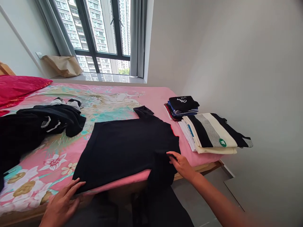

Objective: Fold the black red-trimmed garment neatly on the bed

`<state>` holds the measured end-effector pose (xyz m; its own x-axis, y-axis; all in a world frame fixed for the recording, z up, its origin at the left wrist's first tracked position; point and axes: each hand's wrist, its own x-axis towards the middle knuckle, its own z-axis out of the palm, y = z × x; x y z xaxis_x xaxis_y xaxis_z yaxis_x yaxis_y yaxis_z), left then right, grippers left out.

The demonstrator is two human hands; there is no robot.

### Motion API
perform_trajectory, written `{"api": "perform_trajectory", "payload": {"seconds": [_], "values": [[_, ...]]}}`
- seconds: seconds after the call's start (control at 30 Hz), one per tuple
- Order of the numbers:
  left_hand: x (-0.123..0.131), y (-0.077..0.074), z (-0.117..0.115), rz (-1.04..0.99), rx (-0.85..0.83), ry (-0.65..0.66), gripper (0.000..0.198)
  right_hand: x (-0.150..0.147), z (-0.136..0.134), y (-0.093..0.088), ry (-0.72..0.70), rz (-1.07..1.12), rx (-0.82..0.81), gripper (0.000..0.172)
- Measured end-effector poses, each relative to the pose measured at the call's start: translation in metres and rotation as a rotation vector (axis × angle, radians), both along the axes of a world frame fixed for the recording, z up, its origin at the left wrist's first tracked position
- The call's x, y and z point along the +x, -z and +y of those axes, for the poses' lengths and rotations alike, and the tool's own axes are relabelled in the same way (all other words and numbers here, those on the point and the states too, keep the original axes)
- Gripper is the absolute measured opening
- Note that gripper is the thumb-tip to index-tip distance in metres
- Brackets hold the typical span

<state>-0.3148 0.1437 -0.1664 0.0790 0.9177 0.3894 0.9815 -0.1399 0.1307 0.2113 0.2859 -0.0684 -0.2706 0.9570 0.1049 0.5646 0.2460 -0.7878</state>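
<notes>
A black long-sleeved shirt (123,145) lies spread out flat near the bed's front edge, its red-trimmed neck turned to the right. One sleeve is bunched at the far side; the near one hangs over the bed edge. At the shirt's near left hem corner rests my left hand (62,201), fingers stretched out and touching the cloth, thumb lower down. My right hand (180,164) pinches the fabric by the near shoulder between thumb and forefinger.
A heap of dark clothes (47,121) lies at left, close to a red pillow (21,90). Folded clothes (183,107) and a striped stack (210,130) sit along the right bed edge. A paper bag (62,66) stands on the windowsill (113,78).
</notes>
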Motion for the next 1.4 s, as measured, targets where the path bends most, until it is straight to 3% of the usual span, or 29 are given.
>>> {"api": "perform_trajectory", "payload": {"seconds": [0.13,0.27,0.37,0.43,0.53,0.67,0.73,0.83,0.93,1.07,1.27,1.33,1.4], "values": [[-0.004,0.0,0.002,0.015,-0.002,0.013,0.041,-0.01,0.045,-0.056,0.166,0.161,-0.218,0.047],[-0.005,0.003,0.003,0.048,0.062,0.05,0.041,-0.022,0.096,-0.113,0.027,0.224,-0.091,0.041],[-0.006,0.006,0.003,0.05,0.073,0.036,0.042,-0.031,0.127,-0.132,0.017,0.203,-0.012,0.035],[-0.006,0.007,0.003,0.032,0.059,0.015,0.041,-0.037,0.136,-0.129,0.019,0.195,0.039,0.032],[-0.003,0.007,0.002,-0.001,0.047,0.002,0.041,-0.042,0.126,-0.105,0.006,0.197,0.109,0.037],[0.001,0.007,0.002,-0.005,0.053,0.011,0.042,-0.033,0.075,-0.044,-0.02,0.109,0.17,0.027],[0.001,0.011,0.002,0.015,0.071,0.012,0.043,-0.023,0.047,-0.013,-0.101,-0.104,0.218,0.029],[-0.002,0.017,0.002,0.039,0.097,0.044,0.045,-0.008,0.017,0.009,-0.209,-0.365,0.227,0.041],[-0.005,0.02,0.003,0.044,0.088,0.044,0.047,-0.004,0.013,-0.003,-0.244,-0.507,0.228,0.04],[-0.004,0.018,0.003,0.073,0.107,0.032,0.046,-0.019,0.045,-0.03,-0.165,-0.621,0.212,0.035],[-0.007,0.02,0.004,0.117,0.135,0.03,0.043,-0.047,0.114,-0.026,-0.191,-0.754,0.077,0.071],[-0.008,0.022,0.005,0.122,0.126,0.025,0.042,-0.052,0.126,-0.025,-0.21,-0.797,0.027,0.066],[-0.009,0.024,0.005,0.117,0.095,0.013,0.041,-0.054,0.131,-0.031,-0.215,-0.821,0.031,0.048]]}}
